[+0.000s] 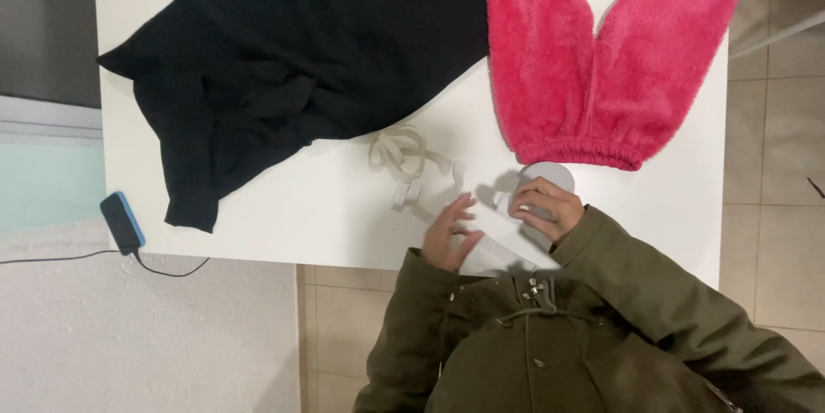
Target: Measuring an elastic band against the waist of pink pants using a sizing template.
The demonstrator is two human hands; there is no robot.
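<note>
White table (258,232) on beige tiled floor (773,164); pale wall (129,336) lower left, dark panel (43,18) upper left.
</note>
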